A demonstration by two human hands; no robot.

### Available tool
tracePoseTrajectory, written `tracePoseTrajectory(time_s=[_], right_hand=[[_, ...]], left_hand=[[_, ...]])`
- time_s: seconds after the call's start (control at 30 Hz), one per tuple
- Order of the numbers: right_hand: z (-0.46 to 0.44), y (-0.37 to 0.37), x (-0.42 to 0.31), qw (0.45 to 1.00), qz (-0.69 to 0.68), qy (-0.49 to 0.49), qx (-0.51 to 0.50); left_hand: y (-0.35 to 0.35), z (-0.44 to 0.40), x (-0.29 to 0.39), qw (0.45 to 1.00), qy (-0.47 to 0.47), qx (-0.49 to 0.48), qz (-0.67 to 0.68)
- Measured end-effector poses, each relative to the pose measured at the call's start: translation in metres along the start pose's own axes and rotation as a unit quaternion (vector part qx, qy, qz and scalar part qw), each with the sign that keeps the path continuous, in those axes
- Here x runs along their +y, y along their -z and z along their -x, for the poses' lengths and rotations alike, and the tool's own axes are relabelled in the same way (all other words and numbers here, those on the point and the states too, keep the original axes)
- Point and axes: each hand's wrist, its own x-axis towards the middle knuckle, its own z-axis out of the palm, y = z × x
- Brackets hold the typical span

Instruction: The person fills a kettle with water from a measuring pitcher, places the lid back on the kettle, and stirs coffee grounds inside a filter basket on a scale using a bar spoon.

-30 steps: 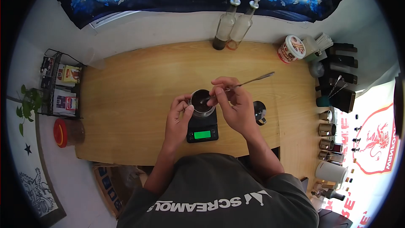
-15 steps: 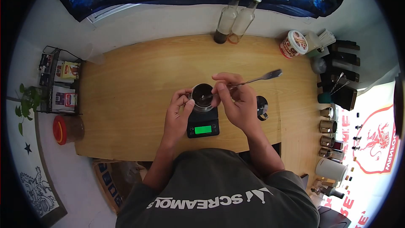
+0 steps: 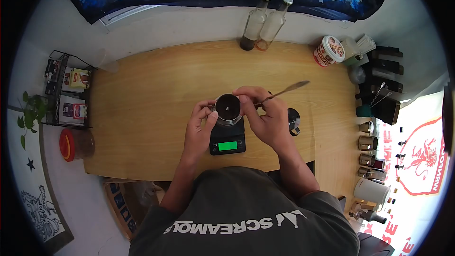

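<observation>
A small round cup with dark contents and a pale spot in the middle is at the far end of the black digital scale, whose display glows green. My left hand is closed on the cup's left side. My right hand grips a long metal spoon that slants up to the right, its wide flat end outward. The fingertips of this hand are at the cup's right rim. Whether the cup rests on the scale or is lifted is hard to tell. Right of my right hand lies a dark round object, partly hidden.
Two pourer bottles stand at the back wall. A white-lidded tub is at the back right. Several metal cups line the right side. On the left are a wire rack and a red-lidded jar.
The spoon's inner end has come out of the cup's dark contents. My right hand has shifted slightly up, its fingers now at the rim. My left hand has stayed in place.
</observation>
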Motion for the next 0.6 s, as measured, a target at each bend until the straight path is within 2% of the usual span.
tracePoseTrajectory(time_s=[0.07,0.17,0.2,0.27,0.6], right_hand=[[0.0,-0.002,-0.001,0.995,-0.066,-0.07,-0.011],[0.0,-0.001,0.003,0.991,-0.092,-0.096,-0.033],[-0.001,-0.001,0.006,0.991,-0.093,-0.095,-0.033],[-0.002,0.001,0.01,0.997,-0.07,-0.025,-0.03],[0.001,0.019,0.004,0.995,-0.079,-0.059,0.027]], left_hand=[[-0.001,0.001,0.001,1.0,0.002,0.002,0.002],[-0.001,0.0,0.002,1.0,0.003,0.002,0.002],[0.0,0.0,0.002,1.0,0.003,0.0,-0.002],[0.001,0.0,0.001,1.0,0.002,0.001,-0.004],[0.0,0.0,0.001,1.0,-0.003,0.002,-0.008]])
